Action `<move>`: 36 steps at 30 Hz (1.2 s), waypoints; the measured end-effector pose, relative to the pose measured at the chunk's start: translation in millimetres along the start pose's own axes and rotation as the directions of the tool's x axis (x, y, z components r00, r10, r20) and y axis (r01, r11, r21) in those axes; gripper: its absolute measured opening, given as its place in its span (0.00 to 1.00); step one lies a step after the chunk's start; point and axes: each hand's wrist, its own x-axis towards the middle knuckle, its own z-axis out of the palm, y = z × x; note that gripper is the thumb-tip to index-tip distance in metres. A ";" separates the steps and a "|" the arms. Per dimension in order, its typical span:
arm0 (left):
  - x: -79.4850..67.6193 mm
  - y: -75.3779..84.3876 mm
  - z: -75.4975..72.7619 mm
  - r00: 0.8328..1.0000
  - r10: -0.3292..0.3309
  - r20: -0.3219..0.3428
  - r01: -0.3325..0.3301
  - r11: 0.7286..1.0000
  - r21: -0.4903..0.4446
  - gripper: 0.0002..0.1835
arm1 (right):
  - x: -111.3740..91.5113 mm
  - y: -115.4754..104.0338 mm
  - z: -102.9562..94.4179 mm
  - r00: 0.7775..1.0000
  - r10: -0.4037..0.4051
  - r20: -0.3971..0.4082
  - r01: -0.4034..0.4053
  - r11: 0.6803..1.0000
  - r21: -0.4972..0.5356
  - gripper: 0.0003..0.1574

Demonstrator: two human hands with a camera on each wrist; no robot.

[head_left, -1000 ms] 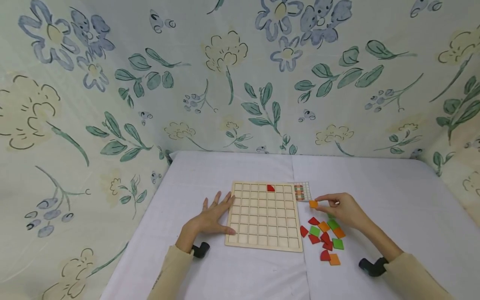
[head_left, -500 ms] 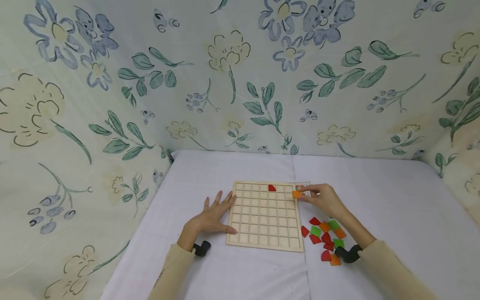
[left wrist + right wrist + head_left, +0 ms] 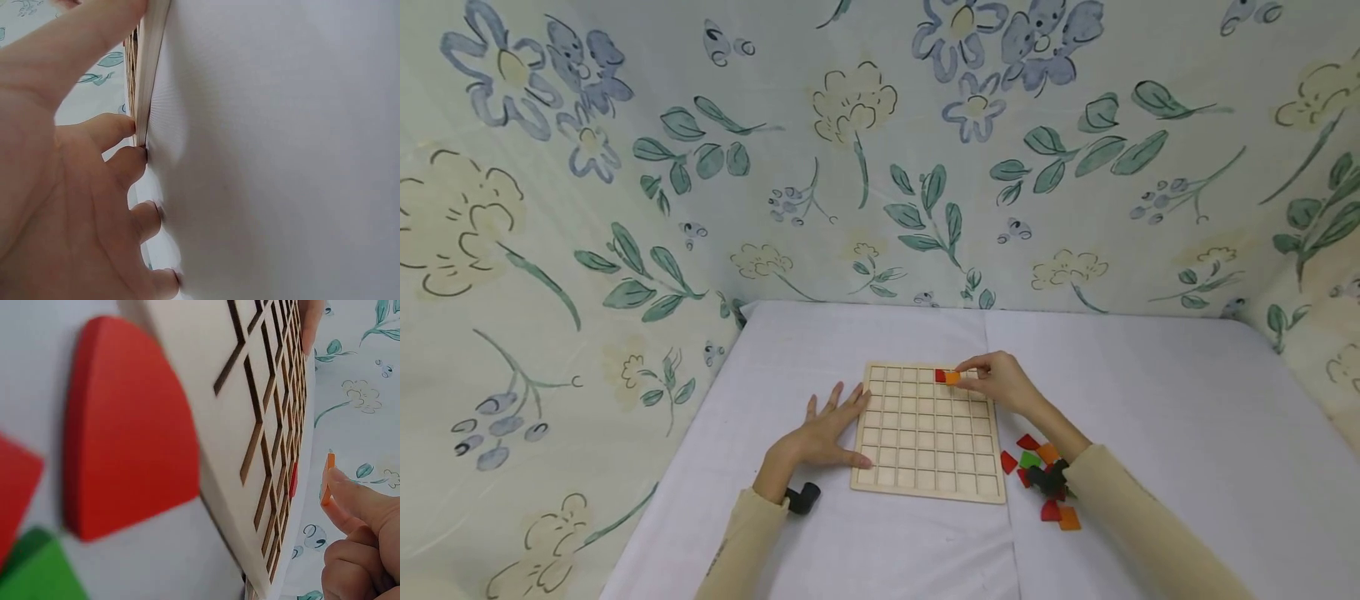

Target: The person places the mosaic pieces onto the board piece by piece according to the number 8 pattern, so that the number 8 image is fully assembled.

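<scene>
Over the wooden grid board's (image 3: 925, 433) far row, near its red quarter-circle tile (image 3: 939, 376), an orange square tile (image 3: 952, 378) juts leftward from the right hand's (image 3: 1003, 383) thumb-and-finger pinch. The left hand (image 3: 820, 437), fingers spread, touches the board's left edge.

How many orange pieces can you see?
3: one orange piece pinched in the right hand over the board, a second piece at the far part of the pile, a third piece at its near end. More may hide behind the black wrist device.
</scene>
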 end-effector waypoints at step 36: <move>0.8 1.5 -0.9 1.000 -0.013 0.000 0.013 1.000 0.024 0.64 | 39.1 -9.6 35.6 0.998 -0.060 0.014 0.061 0.997 -0.048 0.16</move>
